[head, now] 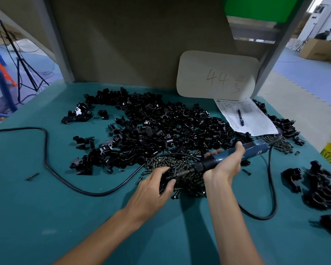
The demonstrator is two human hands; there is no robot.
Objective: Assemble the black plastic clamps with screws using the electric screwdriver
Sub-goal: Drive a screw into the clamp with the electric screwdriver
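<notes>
My right hand (226, 164) grips the blue electric screwdriver (254, 150), which lies nearly level with its black tip pointing left. My left hand (155, 185) holds a black plastic clamp (165, 181) against that tip, just above a heap of dark screws (182, 167). A large pile of loose black clamp parts (161, 129) covers the middle of the green table (46, 217) beyond both hands. A smaller group of black clamps (321, 188) lies at the right.
The screwdriver's black cable (46, 159) loops across the left of the table and another loop runs at the right (273, 197). A paper sheet with a pen (241, 117) lies at the back right below a card marked 44 (216, 75). One loose screw (32, 176) lies at the left.
</notes>
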